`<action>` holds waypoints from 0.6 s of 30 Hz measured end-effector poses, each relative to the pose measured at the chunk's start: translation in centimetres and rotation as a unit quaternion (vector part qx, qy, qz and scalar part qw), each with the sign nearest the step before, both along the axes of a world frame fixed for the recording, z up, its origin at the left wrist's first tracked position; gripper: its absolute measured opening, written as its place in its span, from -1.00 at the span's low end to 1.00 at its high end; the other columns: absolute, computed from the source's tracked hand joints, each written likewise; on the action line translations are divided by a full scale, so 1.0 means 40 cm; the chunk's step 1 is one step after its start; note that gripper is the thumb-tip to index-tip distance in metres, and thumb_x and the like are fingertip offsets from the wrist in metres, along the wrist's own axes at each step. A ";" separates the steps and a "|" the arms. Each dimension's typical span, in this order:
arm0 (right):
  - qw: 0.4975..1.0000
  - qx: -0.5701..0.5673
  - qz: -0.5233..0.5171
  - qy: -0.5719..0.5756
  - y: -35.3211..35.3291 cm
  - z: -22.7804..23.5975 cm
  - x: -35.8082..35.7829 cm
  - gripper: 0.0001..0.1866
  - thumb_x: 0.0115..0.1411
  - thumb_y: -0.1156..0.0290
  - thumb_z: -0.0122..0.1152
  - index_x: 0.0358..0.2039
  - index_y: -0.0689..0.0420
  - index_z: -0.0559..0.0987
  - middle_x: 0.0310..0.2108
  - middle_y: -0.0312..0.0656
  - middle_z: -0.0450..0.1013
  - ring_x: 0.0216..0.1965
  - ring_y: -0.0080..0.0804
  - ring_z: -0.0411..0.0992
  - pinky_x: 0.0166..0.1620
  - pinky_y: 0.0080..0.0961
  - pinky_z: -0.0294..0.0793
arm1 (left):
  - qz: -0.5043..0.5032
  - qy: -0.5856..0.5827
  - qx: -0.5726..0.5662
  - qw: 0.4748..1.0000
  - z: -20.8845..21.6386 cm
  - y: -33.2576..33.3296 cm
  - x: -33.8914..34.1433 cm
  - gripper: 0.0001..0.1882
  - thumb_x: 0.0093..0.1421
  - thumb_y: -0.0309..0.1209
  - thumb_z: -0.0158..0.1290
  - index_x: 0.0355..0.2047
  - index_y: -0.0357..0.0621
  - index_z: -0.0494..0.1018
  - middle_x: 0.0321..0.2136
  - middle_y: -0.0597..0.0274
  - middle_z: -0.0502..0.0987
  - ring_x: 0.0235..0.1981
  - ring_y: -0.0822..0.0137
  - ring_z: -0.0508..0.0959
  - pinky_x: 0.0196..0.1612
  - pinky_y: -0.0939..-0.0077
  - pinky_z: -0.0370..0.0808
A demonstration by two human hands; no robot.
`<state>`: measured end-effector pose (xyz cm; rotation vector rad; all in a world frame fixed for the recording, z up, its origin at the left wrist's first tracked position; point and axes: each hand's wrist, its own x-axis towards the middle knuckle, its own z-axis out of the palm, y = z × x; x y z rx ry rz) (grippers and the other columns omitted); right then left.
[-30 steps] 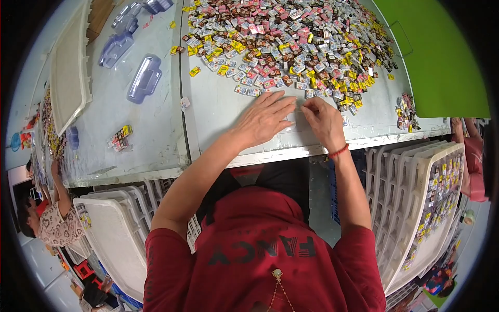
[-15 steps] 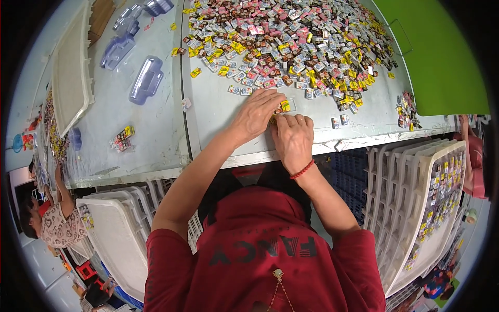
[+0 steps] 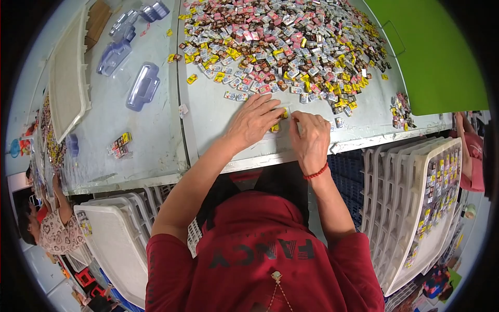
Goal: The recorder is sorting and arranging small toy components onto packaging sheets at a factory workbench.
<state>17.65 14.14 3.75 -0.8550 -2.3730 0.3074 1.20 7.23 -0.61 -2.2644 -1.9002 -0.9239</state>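
My left hand [image 3: 253, 122] lies over a small clear plastic tray [image 3: 286, 111] near the table's front edge, its fingers bent round the tray's left side. Small yellow-wrapped pieces [image 3: 275, 128] show at the fingertips, and the hand partly hides them. Just to the right, my right hand [image 3: 313, 136] is apart from the tray, fingers curled down towards the tabletop. Whatever it may hold is hidden beneath the fingers. Beside its knuckles lies a loose little printed piece [image 3: 339, 122]. Beyond both hands spreads a big pile of small pink, brown, white and yellow pieces [image 3: 280, 52].
Clear bluish plastic trays [image 3: 143, 87] lie on the left table, with a small filled pack [image 3: 120, 145] nearer. A green board [image 3: 431, 57] stands at right beside a small heap [image 3: 401, 111]. White stacked crates [image 3: 416, 208] flank me below the table. Other people work at both sides.
My right hand has moved right, away from the small tray and my left hand. The left hand stays at the tray, fingers slightly lower. The whole view has shifted a little.
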 end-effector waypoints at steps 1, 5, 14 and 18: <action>1.000 -0.022 0.004 0.008 -0.005 0.007 0.002 -0.86 -0.02 0.51 0.27 -0.38 0.12 0.57 -0.48 -0.19 0.50 -0.39 -0.23 0.44 -0.22 -0.35 0.30 | 0.009 -0.007 -0.001 1.000 0.001 0.001 0.001 -0.69 0.09 -0.41 0.12 -0.13 -0.14 0.51 -0.07 0.16 0.47 0.05 0.11 0.39 0.15 0.24 0.28; 0.998 -0.038 0.041 0.001 -0.048 -0.016 -0.003 -0.80 -0.03 0.47 0.31 -0.33 0.13 0.57 -0.46 -0.20 0.50 -0.38 -0.23 0.43 -0.23 -0.34 0.31 | 0.051 -0.029 0.003 0.998 0.000 0.001 0.016 -0.69 0.08 -0.46 0.10 -0.12 -0.16 0.50 -0.07 0.13 0.48 0.06 0.09 0.40 0.16 0.23 0.27; 0.999 -0.031 0.014 -0.018 -0.056 -0.024 -0.034 -0.77 -0.06 0.45 0.30 -0.33 0.15 0.57 -0.47 -0.15 0.48 -0.36 -0.21 0.44 -0.25 -0.34 0.33 | 0.061 -0.036 0.005 0.997 -0.005 -0.007 0.021 -0.63 0.03 -0.56 0.05 -0.09 -0.21 0.49 -0.05 0.05 0.47 0.08 0.02 0.39 0.17 0.17 0.27; 0.996 -0.003 0.004 -0.092 -0.069 -0.044 -0.054 -0.86 -0.05 0.46 0.25 -0.43 0.16 0.51 -0.46 -0.13 0.49 -0.38 -0.18 0.46 -0.25 -0.32 0.34 | 0.059 -0.048 0.015 0.997 -0.012 -0.006 0.022 -0.62 0.01 -0.56 0.05 -0.10 -0.21 0.48 -0.05 0.03 0.47 0.08 -0.01 0.38 0.17 0.16 0.27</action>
